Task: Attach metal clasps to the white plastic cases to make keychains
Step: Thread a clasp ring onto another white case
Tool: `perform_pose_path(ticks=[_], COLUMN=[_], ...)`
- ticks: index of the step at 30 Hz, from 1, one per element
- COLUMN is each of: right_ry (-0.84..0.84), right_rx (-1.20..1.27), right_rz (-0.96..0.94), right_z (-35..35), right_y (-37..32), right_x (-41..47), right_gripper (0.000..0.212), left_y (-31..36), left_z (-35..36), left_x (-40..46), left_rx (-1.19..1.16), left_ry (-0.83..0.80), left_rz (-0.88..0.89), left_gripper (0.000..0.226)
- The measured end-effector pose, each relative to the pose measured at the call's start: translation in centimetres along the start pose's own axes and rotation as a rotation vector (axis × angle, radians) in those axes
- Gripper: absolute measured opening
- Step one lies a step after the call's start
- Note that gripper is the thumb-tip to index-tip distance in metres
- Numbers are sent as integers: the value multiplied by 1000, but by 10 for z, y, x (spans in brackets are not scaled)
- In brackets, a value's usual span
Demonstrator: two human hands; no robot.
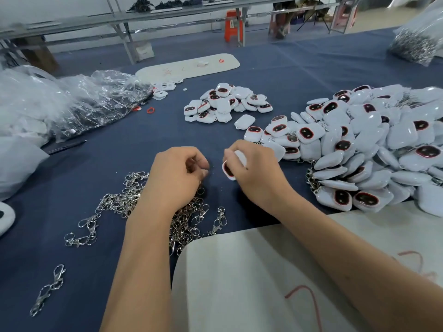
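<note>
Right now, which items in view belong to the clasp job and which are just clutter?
In use:
right hand gripping a white case
left hand, fingers curled; any clasp hidden
metal clasps
small case pile
big case heap

Lying about:
plastic bags
red rings
orange stool

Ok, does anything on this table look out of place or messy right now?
Mostly a working mess. One metal clasp lies alone near the table's front left edge, well apart from the tangled clasp pile. A single white case sits by itself between the two case heaps, and a loose red ring lies beside the plastic bag.
</note>
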State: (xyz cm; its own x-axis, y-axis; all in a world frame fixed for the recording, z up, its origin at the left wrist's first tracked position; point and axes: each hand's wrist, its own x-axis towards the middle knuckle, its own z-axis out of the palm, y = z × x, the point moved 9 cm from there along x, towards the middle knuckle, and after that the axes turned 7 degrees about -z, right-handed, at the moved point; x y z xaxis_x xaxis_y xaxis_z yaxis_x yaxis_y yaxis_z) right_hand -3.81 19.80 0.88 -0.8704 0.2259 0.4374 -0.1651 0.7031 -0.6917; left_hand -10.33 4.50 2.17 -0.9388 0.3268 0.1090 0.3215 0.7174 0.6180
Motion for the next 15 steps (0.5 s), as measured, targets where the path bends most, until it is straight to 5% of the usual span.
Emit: perform_pose_path(ticks=[5,9,15], right_ry=[-3,-29,-158], right_rx=[521,626,657], right_rz=[97,116,121], right_z=[5,9,19], right_y=[14,22,19], right_x=[-6,-5,-4], right_gripper=[20,24,26], left_y=[1,-8,-6], left_z=[-4,-9,14], left_x=[2,3,-1], left_rx=[-40,-389,-903], left_ry=[105,162,37], left_rz=[6,-75,-205], left_gripper=[22,19,11])
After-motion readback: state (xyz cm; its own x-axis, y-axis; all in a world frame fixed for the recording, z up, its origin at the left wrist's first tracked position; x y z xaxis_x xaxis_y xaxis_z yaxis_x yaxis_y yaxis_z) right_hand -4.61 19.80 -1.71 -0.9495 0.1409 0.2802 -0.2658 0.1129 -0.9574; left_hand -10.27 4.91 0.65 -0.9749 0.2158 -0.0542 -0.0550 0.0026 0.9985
